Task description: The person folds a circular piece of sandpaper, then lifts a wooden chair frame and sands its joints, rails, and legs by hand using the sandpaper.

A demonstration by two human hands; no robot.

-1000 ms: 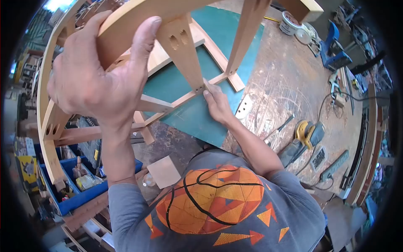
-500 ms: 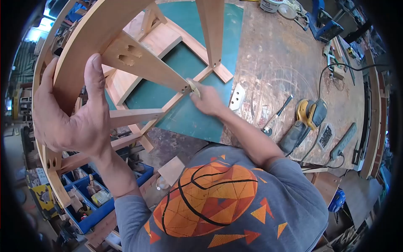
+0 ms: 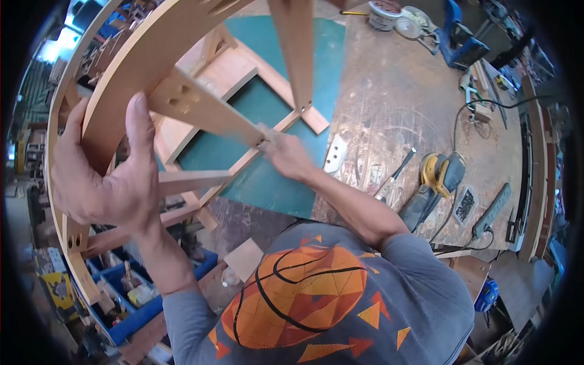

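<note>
A pale wooden furniture frame with a curved rail and tapered slats leans over the bench at the left. My left hand is wrapped around the curved rail, thumb on the near face and fingers behind it. My right hand, a little blurred, is closed at the lower end of the middle slat, where it meets a straight crossbar. It pinches a small, pale yellowish piece that looks like folded sandpaper, now mostly hidden by the fingers. Oval holes show in the slat's upper end.
A green mat lies under the frame. To the right are a white plate with holes, a chisel-like tool, a yellow-grey sander with its cord, and a power strip. A blue divided box stands lower left.
My right hand has shifted slightly left and down along the joint, its small piece now less visible. My left hand keeps its hold on the rail. The whole view has shifted slightly.
</note>
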